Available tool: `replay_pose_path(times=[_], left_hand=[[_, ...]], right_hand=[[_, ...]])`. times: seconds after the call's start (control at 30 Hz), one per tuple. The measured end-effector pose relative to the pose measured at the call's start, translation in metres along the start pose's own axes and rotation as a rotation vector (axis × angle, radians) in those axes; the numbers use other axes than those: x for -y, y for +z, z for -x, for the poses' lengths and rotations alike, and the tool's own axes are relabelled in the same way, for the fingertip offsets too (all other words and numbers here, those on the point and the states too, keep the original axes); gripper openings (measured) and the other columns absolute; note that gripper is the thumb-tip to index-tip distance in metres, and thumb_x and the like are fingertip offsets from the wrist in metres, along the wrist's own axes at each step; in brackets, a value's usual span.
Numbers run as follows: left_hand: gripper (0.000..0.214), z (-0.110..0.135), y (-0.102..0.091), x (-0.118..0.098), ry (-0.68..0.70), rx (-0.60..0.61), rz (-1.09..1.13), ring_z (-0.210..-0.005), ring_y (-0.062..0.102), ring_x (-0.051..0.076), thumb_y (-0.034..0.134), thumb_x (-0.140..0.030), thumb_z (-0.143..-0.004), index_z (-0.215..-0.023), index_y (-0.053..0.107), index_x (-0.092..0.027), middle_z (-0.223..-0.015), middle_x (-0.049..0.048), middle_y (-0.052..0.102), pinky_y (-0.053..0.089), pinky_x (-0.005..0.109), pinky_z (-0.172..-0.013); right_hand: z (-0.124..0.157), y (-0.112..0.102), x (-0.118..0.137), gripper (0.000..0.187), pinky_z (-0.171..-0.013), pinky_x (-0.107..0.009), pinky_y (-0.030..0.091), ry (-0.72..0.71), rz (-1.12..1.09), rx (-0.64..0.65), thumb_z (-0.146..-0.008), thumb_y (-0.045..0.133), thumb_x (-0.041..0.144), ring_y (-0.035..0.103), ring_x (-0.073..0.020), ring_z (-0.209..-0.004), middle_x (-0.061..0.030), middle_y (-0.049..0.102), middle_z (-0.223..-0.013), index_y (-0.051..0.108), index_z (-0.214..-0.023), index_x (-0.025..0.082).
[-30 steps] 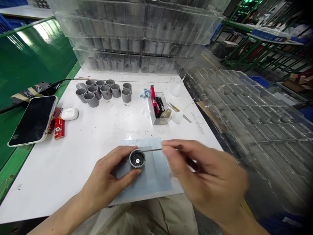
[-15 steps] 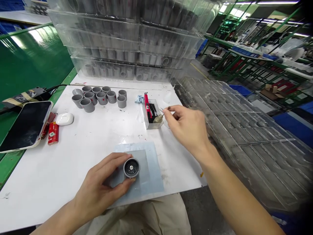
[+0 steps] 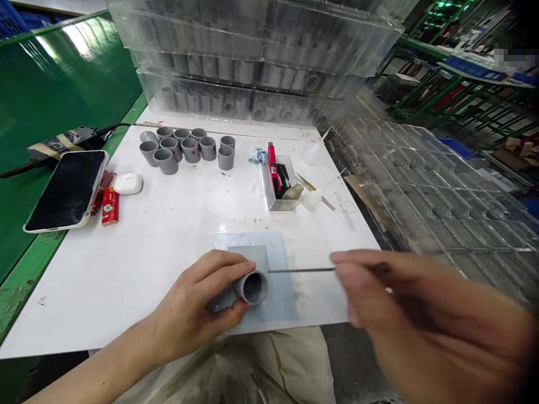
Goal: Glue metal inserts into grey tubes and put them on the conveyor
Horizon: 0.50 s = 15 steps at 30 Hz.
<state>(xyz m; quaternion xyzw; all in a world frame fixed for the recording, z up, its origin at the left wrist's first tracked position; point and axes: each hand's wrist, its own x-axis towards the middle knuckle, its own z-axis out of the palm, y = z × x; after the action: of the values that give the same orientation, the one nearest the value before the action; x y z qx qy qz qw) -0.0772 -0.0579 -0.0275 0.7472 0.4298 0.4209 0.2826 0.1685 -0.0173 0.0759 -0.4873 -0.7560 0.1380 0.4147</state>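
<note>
My left hand grips a grey plastic cylinder between thumb and fingers. Its open end is tilted toward the right, and dark parts show dimly inside. Under it lie a grey square pad and a light blue sheet. At the right, my right hand, blurred and close to the camera, is closed on a thin rod-like tool. The rod lies nearly level and its tip points left, just short of the cylinder's rim. Which kind of tool it is, I cannot make out.
Several grey cylinders stand at the back left. A clear box holds a red pen-like tool; thin tools lie beside it. A phone and white case sit left. Clear bins are stacked behind; clear trays stand right.
My right hand has moved from beside the clear box toward me, bringing the thin tool to the cylinder's right. The cylinder has tilted from facing up to facing right. The camera view has shifted.
</note>
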Motion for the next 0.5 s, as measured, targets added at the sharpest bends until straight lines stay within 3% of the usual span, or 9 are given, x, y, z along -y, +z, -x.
replay_pose_path(times=[0.13,0.23,0.5], left_hand=[[0.055,-0.002,-0.001,-0.001,-0.006,0.01,0.0,-0.121,0.064,0.017,0.067,-0.004,-0.096,-0.146,0.059,-0.024,-0.134,0.006,0.065,0.055,0.028,-0.102],[0.053,-0.004,-0.002,-0.003,-0.004,0.01,-0.003,-0.119,0.065,0.016,0.066,-0.003,-0.096,-0.145,0.06,-0.024,-0.132,0.0055,0.066,0.056,0.027,-0.101],[0.052,-0.008,-0.001,-0.005,0.048,-0.002,0.014,-0.118,0.067,0.019,0.067,-0.004,-0.097,-0.145,0.06,-0.021,-0.128,0.0082,0.071,0.059,0.031,-0.099]], right_hand=[[0.005,0.02,-0.001,0.008,-0.058,-0.018,0.052,-0.09,-0.101,0.186,-0.098,0.072,0.021,0.068,-0.0063,-0.058,0.0083,0.079,-0.08,0.075,-0.101,0.028],[0.005,0.03,-0.008,0.005,-0.062,-0.018,0.052,-0.115,-0.114,0.252,-0.099,0.071,0.019,0.068,-0.006,-0.061,0.0074,0.077,-0.079,0.074,-0.099,0.024],[0.004,0.035,-0.014,0.011,-0.063,-0.023,0.049,-0.16,-0.074,0.296,-0.102,0.068,0.019,0.067,-0.0078,-0.061,0.0036,0.076,-0.077,0.076,-0.094,0.018]])
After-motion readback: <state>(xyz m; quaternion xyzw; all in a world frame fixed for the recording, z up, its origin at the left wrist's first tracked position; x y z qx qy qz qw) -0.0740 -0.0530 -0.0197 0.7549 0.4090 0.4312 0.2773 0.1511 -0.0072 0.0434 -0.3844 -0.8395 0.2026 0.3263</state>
